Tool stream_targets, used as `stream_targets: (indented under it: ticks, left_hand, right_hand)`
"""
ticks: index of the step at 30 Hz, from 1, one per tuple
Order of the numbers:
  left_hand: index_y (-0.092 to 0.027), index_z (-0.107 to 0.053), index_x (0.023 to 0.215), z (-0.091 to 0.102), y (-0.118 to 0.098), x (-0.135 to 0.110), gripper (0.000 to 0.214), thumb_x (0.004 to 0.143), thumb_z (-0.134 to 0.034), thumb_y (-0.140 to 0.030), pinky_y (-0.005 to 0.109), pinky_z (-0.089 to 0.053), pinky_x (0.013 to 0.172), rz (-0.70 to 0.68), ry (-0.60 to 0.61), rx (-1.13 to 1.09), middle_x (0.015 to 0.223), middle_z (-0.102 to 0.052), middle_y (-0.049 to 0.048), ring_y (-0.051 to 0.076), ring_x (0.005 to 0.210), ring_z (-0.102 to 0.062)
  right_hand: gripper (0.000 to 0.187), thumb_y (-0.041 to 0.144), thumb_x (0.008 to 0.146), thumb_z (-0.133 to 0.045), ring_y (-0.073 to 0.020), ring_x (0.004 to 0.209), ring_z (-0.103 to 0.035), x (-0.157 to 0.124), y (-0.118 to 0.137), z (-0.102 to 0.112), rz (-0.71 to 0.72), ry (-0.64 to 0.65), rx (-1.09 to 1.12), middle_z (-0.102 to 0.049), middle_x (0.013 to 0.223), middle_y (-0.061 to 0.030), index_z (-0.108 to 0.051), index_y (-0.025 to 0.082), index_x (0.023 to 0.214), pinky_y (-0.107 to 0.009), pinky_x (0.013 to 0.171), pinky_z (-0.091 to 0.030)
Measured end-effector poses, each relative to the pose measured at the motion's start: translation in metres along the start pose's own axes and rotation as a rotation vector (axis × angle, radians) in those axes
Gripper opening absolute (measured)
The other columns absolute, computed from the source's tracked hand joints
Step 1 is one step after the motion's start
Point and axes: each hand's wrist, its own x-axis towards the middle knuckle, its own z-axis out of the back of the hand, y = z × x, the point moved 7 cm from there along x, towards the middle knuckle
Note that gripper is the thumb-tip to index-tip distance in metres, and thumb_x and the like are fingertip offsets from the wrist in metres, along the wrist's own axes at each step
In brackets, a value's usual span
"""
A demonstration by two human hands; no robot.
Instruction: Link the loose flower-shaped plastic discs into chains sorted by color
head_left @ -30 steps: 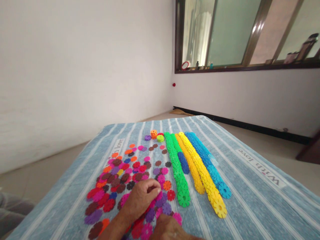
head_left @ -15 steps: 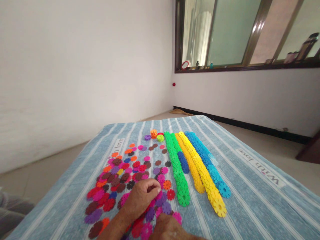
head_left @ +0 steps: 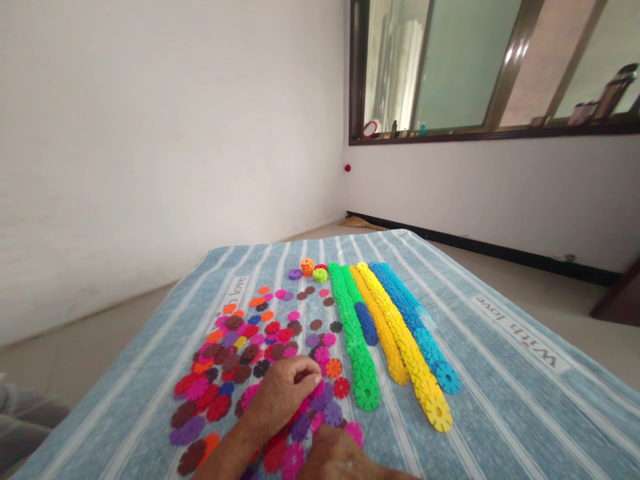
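Note:
My left hand [head_left: 287, 390] rests among loose notched plastic discs, its thumb and index finger curled together in a ring. A magenta disc [head_left: 320, 388] lies right by its fingertips; whether anything is pinched there I cannot make out. At the bottom edge my right hand [head_left: 336, 455] is bent into a closed shape, with its fingertips hidden. Purple discs [head_left: 332, 414] and a pink disc [head_left: 354, 433] lie beside it. The scattered pile also has red discs [head_left: 219, 409], brown discs [head_left: 191, 459] and orange ones [head_left: 334, 368].
Right of the pile, overlapping discs form green rows [head_left: 367, 393], yellow rows [head_left: 439, 412], a light blue row [head_left: 448, 377] and a short dark blue row [head_left: 367, 325]. Small stacks, one orange [head_left: 307, 267], stand at the back. A striped cloth [head_left: 505, 407] covers the table.

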Motion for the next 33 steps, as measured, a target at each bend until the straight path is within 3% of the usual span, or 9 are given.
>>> stream_targets:
  ticks: [2, 4, 8, 10, 12, 15, 19, 27, 33]
  left_hand:
    - [-0.018, -0.064, 0.070, 0.000, 0.001, 0.000, 0.021, 0.075, -0.050, -0.033, 0.025, -0.042, 0.064, 0.002, 0.001, -0.001, 0.067, -0.064, 0.0001, 0.015, 0.065, -0.057]
    - [-0.018, -0.064, 0.070, -0.001, 0.001, 0.000, 0.021, 0.075, -0.050, -0.033, 0.025, -0.042, 0.064, 0.006, 0.002, -0.003, 0.067, -0.064, 0.0000, 0.015, 0.065, -0.057]
    - [-0.018, -0.064, 0.070, -0.001, 0.002, 0.000, 0.021, 0.074, -0.050, -0.033, 0.025, -0.042, 0.064, 0.008, 0.002, -0.005, 0.066, -0.063, -0.0001, 0.015, 0.065, -0.057]
    - [-0.018, -0.064, 0.070, -0.001, 0.001, 0.000, 0.022, 0.075, -0.050, -0.033, 0.025, -0.042, 0.064, 0.004, 0.005, -0.002, 0.066, -0.063, -0.0001, 0.015, 0.065, -0.057]
    - [-0.018, -0.064, 0.070, -0.001, 0.001, 0.000, 0.022, 0.075, -0.050, -0.034, 0.025, -0.042, 0.064, 0.007, 0.010, 0.000, 0.066, -0.063, -0.0001, 0.015, 0.065, -0.057]
    - [-0.018, -0.064, 0.069, -0.001, 0.000, 0.000, 0.022, 0.074, -0.050, -0.034, 0.025, -0.042, 0.063, 0.019, 0.015, -0.001, 0.066, -0.063, 0.0000, 0.016, 0.065, -0.057]
    - [-0.018, -0.064, 0.070, -0.001, -0.001, -0.002, 0.023, 0.074, -0.050, -0.035, 0.025, -0.042, 0.064, 0.026, 0.016, -0.012, 0.067, -0.063, 0.0005, 0.016, 0.065, -0.058]
    - [-0.018, -0.064, 0.069, -0.001, -0.004, -0.002, 0.022, 0.075, -0.049, -0.034, 0.025, -0.042, 0.063, 0.014, 0.017, 0.015, 0.067, -0.064, -0.0001, 0.015, 0.066, -0.058]
    - [-0.018, -0.065, 0.066, -0.007, -0.019, -0.011, 0.019, 0.074, -0.049, -0.024, 0.024, -0.041, 0.064, -0.058, 0.030, 0.065, 0.068, -0.064, -0.0002, 0.014, 0.065, -0.057]
  right_hand:
    - [0.017, 0.023, 0.097, -0.053, -0.0116, 0.058, -0.057, 0.000, -0.003, -0.005, -0.008, 0.002, -0.016, -0.062, 0.074, -0.0008, -0.064, 0.013, 0.089, -0.024, 0.052, -0.049]
    - [0.021, 0.022, 0.097, -0.051, -0.0105, 0.052, -0.053, 0.001, -0.004, -0.009, -0.001, 0.001, -0.031, -0.059, 0.066, 0.0008, -0.063, 0.014, 0.082, -0.022, 0.047, -0.045]
    - [0.019, 0.032, 0.096, -0.057, -0.0113, 0.066, -0.059, 0.003, -0.001, -0.015, 0.051, -0.001, -0.045, -0.062, 0.088, -0.0015, -0.061, 0.014, 0.100, -0.025, 0.058, -0.052]
    - [0.018, 0.031, 0.096, -0.057, -0.0108, 0.065, -0.058, 0.004, 0.000, -0.017, 0.066, -0.002, -0.049, -0.062, 0.087, -0.0011, -0.061, 0.014, 0.099, -0.025, 0.058, -0.051]
    - [0.016, 0.024, 0.096, -0.055, -0.0092, 0.053, -0.051, 0.006, 0.001, -0.019, 0.074, -0.004, -0.057, -0.058, 0.070, 0.0021, -0.061, 0.015, 0.083, -0.022, 0.051, -0.045]
    - [0.031, 0.013, 0.091, -0.049, -0.0091, 0.040, -0.033, 0.008, -0.002, -0.021, 0.052, -0.032, -0.080, -0.042, 0.048, 0.0061, -0.050, 0.018, 0.060, -0.023, 0.041, -0.032]
    - [0.035, 0.012, 0.085, -0.048, -0.0103, 0.037, -0.022, 0.011, -0.002, -0.019, -0.006, -0.071, -0.103, -0.032, 0.041, 0.0077, -0.041, 0.022, 0.053, -0.025, 0.039, -0.024]
    - [0.033, 0.009, 0.082, -0.047, -0.0106, 0.036, -0.025, 0.021, 0.000, -0.011, -0.105, -0.113, -0.117, -0.036, 0.042, 0.0070, -0.040, 0.022, 0.052, -0.025, 0.041, -0.028]
    - [0.021, 0.007, 0.072, -0.050, -0.0096, 0.035, -0.020, 0.012, 0.012, -0.024, 0.102, 0.006, -0.201, -0.043, 0.042, 0.0056, -0.046, 0.020, 0.056, -0.026, 0.039, -0.022]
